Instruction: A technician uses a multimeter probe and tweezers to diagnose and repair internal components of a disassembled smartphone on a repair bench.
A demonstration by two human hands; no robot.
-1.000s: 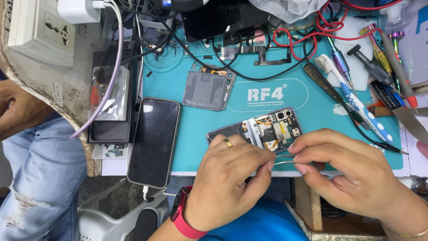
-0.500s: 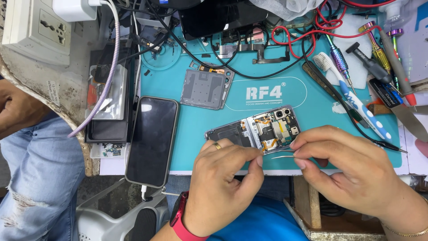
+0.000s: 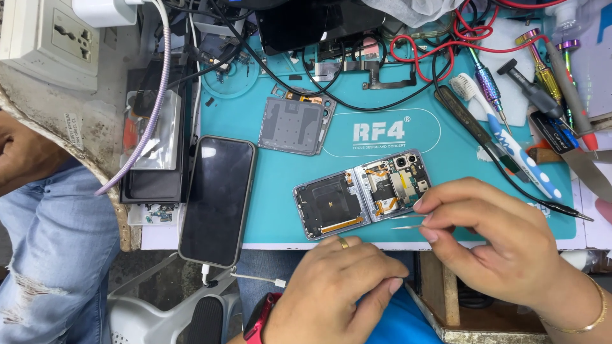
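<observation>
- Lying open on the teal work mat (image 3: 280, 191), the opened flip phone (image 3: 362, 194) shows its two halves side by side with the back covers off, circuit board and flex cables bare, near the mat's front edge.
- The right hand (image 3: 497, 245) has its fingers (image 3: 428, 202) pressed together around thin metal tweezers (image 3: 408, 222), whose tips point left, just beside the phone's right half.
- The left hand (image 3: 338, 286) rests at the desk's front edge just below the phone, fingers loosely curled, gripping nothing; a gold ring sits on one finger and a red watch band on the wrist.
- A removed grey back cover (image 3: 295, 122) lies on the mat above and left of the phone, well apart from it.
- A black smartphone (image 3: 217, 199) lies screen up at the mat's left edge, a white cable plugged into its lower end.
- A white-and-blue toothbrush (image 3: 503, 137), several screwdrivers (image 3: 542, 64) and red and black wires (image 3: 421, 51) lie along the mat's right and far sides.
- Another person's leg in blue jeans (image 3: 51, 255) shows at the left.
</observation>
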